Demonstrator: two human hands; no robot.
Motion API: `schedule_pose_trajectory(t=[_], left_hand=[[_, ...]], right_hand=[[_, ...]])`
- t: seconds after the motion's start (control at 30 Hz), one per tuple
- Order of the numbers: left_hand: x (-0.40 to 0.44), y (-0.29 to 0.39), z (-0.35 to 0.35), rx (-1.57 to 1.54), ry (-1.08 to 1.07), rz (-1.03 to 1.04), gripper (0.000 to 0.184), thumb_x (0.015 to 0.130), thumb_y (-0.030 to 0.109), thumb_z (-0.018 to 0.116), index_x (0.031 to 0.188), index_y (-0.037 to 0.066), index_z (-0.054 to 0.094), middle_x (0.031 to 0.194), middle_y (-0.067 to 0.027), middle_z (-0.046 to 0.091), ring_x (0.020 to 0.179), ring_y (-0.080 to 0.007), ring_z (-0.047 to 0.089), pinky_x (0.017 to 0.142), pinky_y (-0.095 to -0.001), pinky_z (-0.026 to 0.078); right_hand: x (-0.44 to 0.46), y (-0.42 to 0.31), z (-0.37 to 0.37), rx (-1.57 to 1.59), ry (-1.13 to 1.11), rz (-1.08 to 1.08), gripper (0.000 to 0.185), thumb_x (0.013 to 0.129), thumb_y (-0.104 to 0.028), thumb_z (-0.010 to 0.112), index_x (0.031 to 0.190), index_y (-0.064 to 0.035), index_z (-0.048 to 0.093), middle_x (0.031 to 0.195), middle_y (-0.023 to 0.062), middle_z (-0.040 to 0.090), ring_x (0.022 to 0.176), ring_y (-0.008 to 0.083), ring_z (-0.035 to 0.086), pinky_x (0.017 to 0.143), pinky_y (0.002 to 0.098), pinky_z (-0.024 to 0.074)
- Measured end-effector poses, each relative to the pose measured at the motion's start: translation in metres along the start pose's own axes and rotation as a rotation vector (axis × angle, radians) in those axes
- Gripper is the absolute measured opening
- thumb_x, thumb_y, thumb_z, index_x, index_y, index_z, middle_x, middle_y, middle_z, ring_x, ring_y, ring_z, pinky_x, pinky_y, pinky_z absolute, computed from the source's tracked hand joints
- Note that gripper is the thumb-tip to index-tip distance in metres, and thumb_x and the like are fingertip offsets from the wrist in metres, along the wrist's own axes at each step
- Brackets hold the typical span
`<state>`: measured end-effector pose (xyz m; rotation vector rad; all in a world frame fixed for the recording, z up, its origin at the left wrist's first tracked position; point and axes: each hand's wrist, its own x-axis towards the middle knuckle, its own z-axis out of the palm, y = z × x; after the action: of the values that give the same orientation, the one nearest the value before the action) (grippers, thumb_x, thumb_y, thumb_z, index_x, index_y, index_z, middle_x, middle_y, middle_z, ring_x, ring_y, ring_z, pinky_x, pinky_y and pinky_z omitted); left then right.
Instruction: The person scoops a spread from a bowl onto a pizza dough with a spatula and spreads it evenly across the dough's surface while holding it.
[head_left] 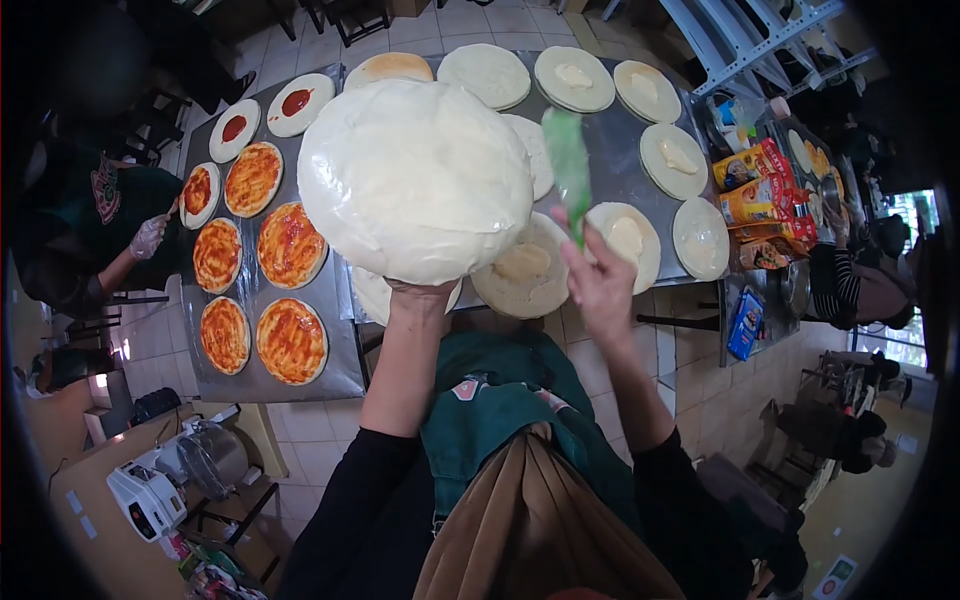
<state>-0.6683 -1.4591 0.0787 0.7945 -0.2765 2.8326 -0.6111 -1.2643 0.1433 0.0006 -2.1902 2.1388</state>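
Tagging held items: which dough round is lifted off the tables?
The large glossy white round on the left hand; the other rounds around it lie on the grey tables.

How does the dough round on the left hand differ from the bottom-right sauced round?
The held dough round is pale with shiny patches; the sauced round is mostly red, with a pale rim. The held dough round is raised on the left hand; the sauced round lies on the metal table. Both are roughly circular.

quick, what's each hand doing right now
Left hand: under the pale dough round, holding it up; fingers hidden.
Right hand: closed around the green spatula.
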Motion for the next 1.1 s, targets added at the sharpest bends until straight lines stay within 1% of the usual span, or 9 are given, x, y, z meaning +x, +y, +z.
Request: schedule_pose_trajectory(t=[0.13, 0.2, 0.27, 0.3, 0.53, 0.7, 0.87, 0.97, 1.1], left_hand=[[-0.005, -0.004, -0.013, -0.19, 0.048, 0.046, 0.074, 0.087, 0.059, 0.046, 0.143, 0.012, 0.033, 0.145, -0.0115, 0.038, 0.133, -0.0345, 0.035, 0.111, -0.0541, 0.026], [-0.005, -0.001, -0.004, -0.156, 0.066, 0.017, 0.073, 0.088, 0.058, 0.045, 0.143, 0.012, 0.033, 0.146, -0.0118, 0.037, 0.134, -0.0344, 0.035, 0.111, -0.0534, 0.026], [-0.004, 0.001, 0.008, -0.126, 0.082, -0.019, 0.072, 0.088, 0.057, 0.044, 0.143, 0.012, 0.032, 0.146, -0.0121, 0.037, 0.134, -0.0343, 0.034, 0.111, -0.0526, 0.027], [-0.001, 0.002, 0.013, -0.113, 0.084, -0.035, 0.072, 0.089, 0.057, 0.044, 0.143, 0.011, 0.032, 0.146, -0.0122, 0.037, 0.134, -0.0343, 0.034, 0.111, -0.0523, 0.027], [0.001, 0.007, 0.024, -0.056, 0.109, -0.071, 0.071, 0.089, 0.054, 0.045, 0.144, 0.01, 0.031, 0.146, -0.014, 0.037, 0.134, -0.0356, 0.034, 0.109, -0.0519, 0.03], [-0.017, 0.009, -0.003, -0.039, 0.376, 0.065, 0.07, 0.086, 0.053, 0.052, 0.14, 0.01, 0.038, 0.139, -0.0157, 0.045, 0.127, -0.0365, 0.043, 0.104, -0.0552, 0.036], [-0.029, 0.03, -0.034, -0.348, 0.989, 0.296, 0.07, 0.084, 0.051, 0.057, 0.138, 0.01, 0.041, 0.139, -0.0131, 0.045, 0.127, -0.0342, 0.044, 0.105, -0.0561, 0.035], [-0.004, 0.007, 0.007, 0.077, 0.375, 0.057, 0.06, 0.086, 0.047, 0.056, 0.131, 0.008, 0.049, 0.127, -0.015, 0.056, 0.114, -0.0342, 0.056, 0.097, -0.0528, 0.046], [0.006, -0.003, -0.001, -0.065, 0.384, 0.05, 0.062, 0.08, 0.043, 0.065, 0.13, 0.009, 0.05, 0.129, -0.0124, 0.055, 0.117, -0.0329, 0.054, 0.1, -0.0534, 0.043]], right_hand=[[-0.06, -0.003, 0.04, -0.138, -0.165, -0.119, 0.035, 0.082, -0.002, 0.067, 0.116, 0.0017, 0.063, 0.117, 0.0198, 0.061, 0.118, 0.0266, 0.054, 0.101, 0.0336, 0.0393], [-0.056, -0.002, 0.043, -0.155, -0.238, -0.257, 0.036, 0.084, -0.004, 0.065, 0.119, 0.0016, 0.061, 0.119, 0.0164, 0.061, 0.097, 0.0202, 0.064, 0.086, 0.0291, 0.0486], [-0.043, -0.011, 0.032, 0.098, -0.207, 0.354, 0.036, 0.088, -0.005, 0.061, 0.124, 0.0014, 0.057, 0.117, 0.0106, 0.062, 0.064, 0.0093, 0.059, 0.057, 0.0214, 0.0467], [-0.027, -0.005, 0.032, 0.402, -0.14, 0.24, 0.037, 0.092, -0.008, 0.056, 0.127, 0.0004, 0.054, 0.111, 0.0047, 0.063, 0.046, 0.0022, 0.04, 0.041, 0.0179, 0.0303], [0.027, -0.03, -0.024, 0.228, -0.204, 0.163, 0.038, 0.093, -0.008, 0.055, 0.131, -0.0029, 0.052, 0.124, 0.0049, 0.06, 0.048, -0.0022, 0.035, 0.041, 0.0158, 0.0289], [-0.032, -0.012, -0.005, -0.469, -0.194, -0.301, 0.035, 0.086, -0.004, 0.063, 0.121, -0.0039, 0.061, 0.109, 0.0118, 0.064, 0.084, 0.0182, 0.064, 0.071, 0.0287, 0.0517], [-0.045, -0.031, 0.002, -0.316, -0.247, -0.154, 0.034, 0.083, -0.001, 0.065, 0.117, -0.005, 0.064, 0.095, 0.0132, 0.065, 0.083, 0.0194, 0.064, 0.076, 0.0287, 0.0503], [-0.008, -0.008, -0.029, -0.161, 0.04, 0.079, 0.024, 0.091, -0.011, 0.061, 0.108, 0.005, 0.065, 0.094, 0.0054, 0.064, 0.072, 0.0076, 0.054, 0.063, 0.0231, 0.0459], [-0.001, 0.04, -0.018, 0.164, 0.069, 0.09, 0.018, 0.094, -0.013, 0.055, 0.107, -0.0019, 0.061, 0.081, -0.0011, 0.057, 0.049, -0.0008, 0.036, 0.043, 0.0166, 0.029]])
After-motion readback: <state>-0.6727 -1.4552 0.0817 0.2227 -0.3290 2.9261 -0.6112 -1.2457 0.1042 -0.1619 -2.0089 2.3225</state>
